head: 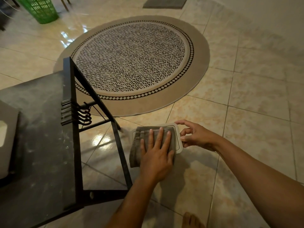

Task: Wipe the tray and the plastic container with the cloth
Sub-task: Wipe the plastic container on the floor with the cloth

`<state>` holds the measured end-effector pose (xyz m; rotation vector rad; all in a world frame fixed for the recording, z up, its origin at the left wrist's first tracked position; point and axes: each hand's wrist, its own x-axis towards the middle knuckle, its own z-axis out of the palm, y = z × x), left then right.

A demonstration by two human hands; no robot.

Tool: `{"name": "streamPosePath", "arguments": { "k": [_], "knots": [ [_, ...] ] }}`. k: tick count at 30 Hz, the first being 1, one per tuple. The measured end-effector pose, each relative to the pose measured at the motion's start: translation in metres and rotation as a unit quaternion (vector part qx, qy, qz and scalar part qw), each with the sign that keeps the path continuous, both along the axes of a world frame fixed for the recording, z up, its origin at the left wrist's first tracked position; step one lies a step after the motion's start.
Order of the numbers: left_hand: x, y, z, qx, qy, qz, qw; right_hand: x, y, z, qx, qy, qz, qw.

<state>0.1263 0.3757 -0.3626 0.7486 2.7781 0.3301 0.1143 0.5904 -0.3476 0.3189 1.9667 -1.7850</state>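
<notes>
step: wiping judged in progress on the white flat piece, taken to be the tray or the container's lid; which one cannot be told
tray (pixel 179 142): lower centre of frame, held above the floor (pixel 246 96), just right of the black table (pixel 41 129); mostly hidden under the cloth, only its right rim and upper right corner are shown
cloth (pixel 139 145): grey, folded, laid over the tray, lower left part hanging past the edge
left hand (pixel 158 152): flat on the cloth, fingers (pixel 160 134) spread and extended toward the upper frame, nothing gripped, cloth pressed down
right hand (pixel 195 137): at the tray's right rim, fingers curled, rim pinched between thumb and fingers
key relation: long axis of the tray runs roughly top to bottom of the frame, in line with the left fingers; uncovered strip lies to the right, toward the right hand
next: cloth probably to be swept right, tray held steady by the right hand
risk: cloth slipping off the left edge
</notes>
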Motion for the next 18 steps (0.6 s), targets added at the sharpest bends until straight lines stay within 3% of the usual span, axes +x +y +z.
{"name": "streamPosePath", "arguments": {
  "k": [6,12,18],
  "knots": [
    [-0.005,0.048,0.004,0.011,-0.007,0.033,0.999,-0.003,-0.001,-0.003,-0.004,0.013,0.004,1.0],
    [-0.002,0.055,0.006,0.013,-0.018,0.108,0.994,-0.002,-0.002,-0.004,0.015,0.007,-0.011,1.0],
    [-0.002,0.056,0.006,0.001,-0.007,0.112,0.994,-0.001,-0.004,-0.002,0.026,0.009,-0.004,1.0]
  ]
}}
